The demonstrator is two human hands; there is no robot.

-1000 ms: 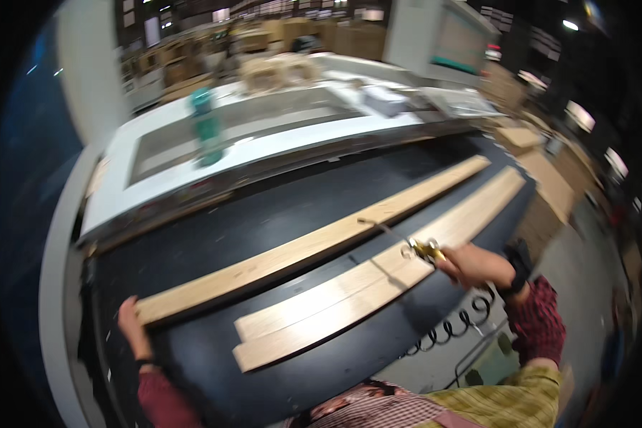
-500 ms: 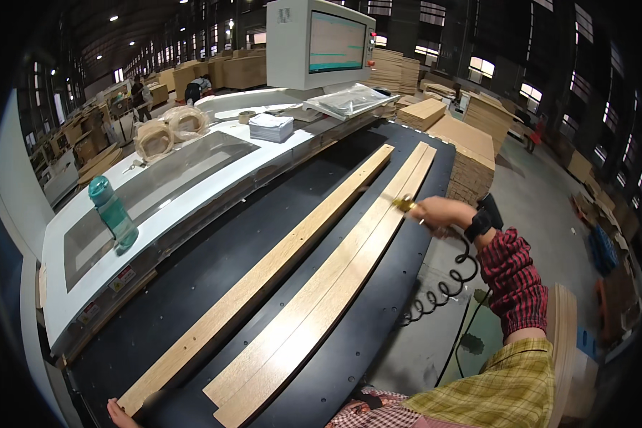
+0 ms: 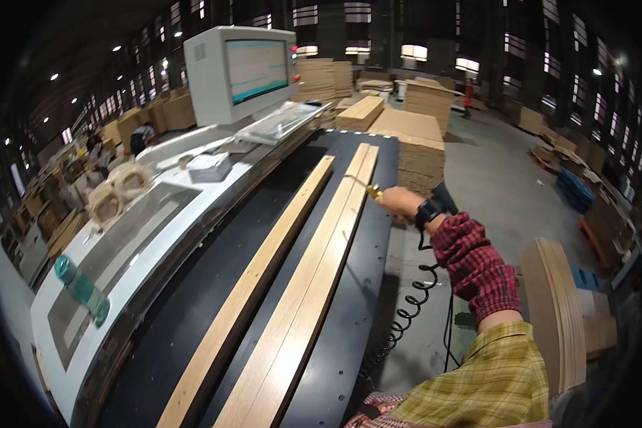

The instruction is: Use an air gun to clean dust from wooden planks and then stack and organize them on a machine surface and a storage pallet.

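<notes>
My right hand (image 3: 401, 202) is closed around an air blow gun (image 3: 373, 190) with a brass-coloured fitting and a thin nozzle. The nozzle points left over the far part of two pale wooden boards (image 3: 299, 299) lying side by side, with a narrow seam between them. From the hand a black coiled hose (image 3: 415, 299) hangs down past the table's right side. A single narrower wooden board (image 3: 253, 271) with small holes lies to their left, apart from them. All rest on a dark flat machine bed (image 3: 360, 285) with small holes. My left hand is out of view.
Left of the bed runs a white machine cover (image 3: 153, 246) carrying a teal bottle (image 3: 83, 289), tape rolls (image 3: 130, 180) and a paper stack (image 3: 208, 168). A monitor (image 3: 257, 69) stands beyond. Stacked panels (image 3: 421, 160) sit past the far end; more boards (image 3: 553, 314) stand at right.
The view has swung to the right, so the boards and machine sit further left. My left hand, earlier at the single board's near end, has left the view. My right hand still holds the blow gun.
</notes>
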